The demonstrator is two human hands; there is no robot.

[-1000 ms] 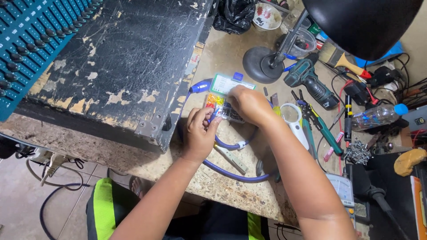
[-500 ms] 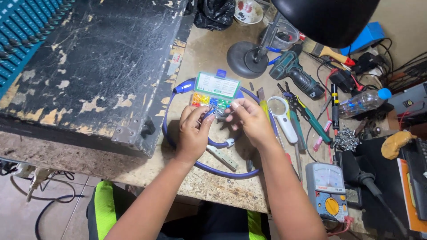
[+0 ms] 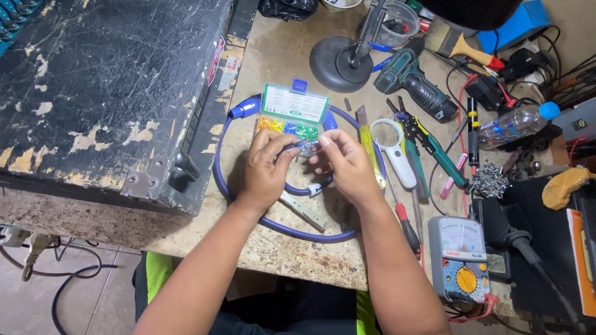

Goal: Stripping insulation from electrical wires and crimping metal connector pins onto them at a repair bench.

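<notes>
Purple cable [image 3: 273, 218] end pinched between left hand [image 3: 266, 170] and right hand [image 3: 345, 164] — close over the open terminal box [image 3: 293, 111] for reach.

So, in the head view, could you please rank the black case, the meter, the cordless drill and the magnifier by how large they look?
1. Black case, by far.
2. Meter and cordless drill: alike, and the meter lies nearer the camera, so unranked.
3. Magnifier, smallest.

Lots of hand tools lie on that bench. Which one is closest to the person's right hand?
The yellow-handled flat tool, lying just beside the right hand. The white-framed magnifying glass and the green-handled pliers lie farther right, and the teal cordless drill farther back.
</notes>
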